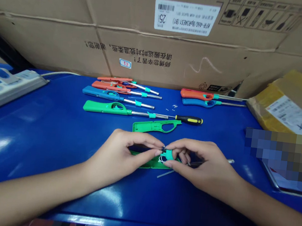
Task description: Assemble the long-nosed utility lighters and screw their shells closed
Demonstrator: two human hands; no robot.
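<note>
My left hand [128, 150] is closed, its thumb and fingertips pinching a small dark part [164, 151]. My right hand [198, 161] grips a teal plastic trigger piece [168, 154] between thumb and fingers, right beside that part. Thin white wires [161, 158] loop below the pinch. Beneath both hands lies a green lighter half-shell [149, 163], largely covered by the fingers. A thin translucent tube [165, 174] rests on the table in front of it. Beyond the hands is another green half-shell [149, 126] with a trigger loop.
Several long-necked lighters, among them a green one [104, 107] and a blue one [102, 93], lie behind. A screwdriver [188, 120] touches their row. Two more lighters [197, 94] lie back right. A power strip [11, 85] stands left, a yellow-taped package [292, 104] right, a cardboard box [125, 11] behind.
</note>
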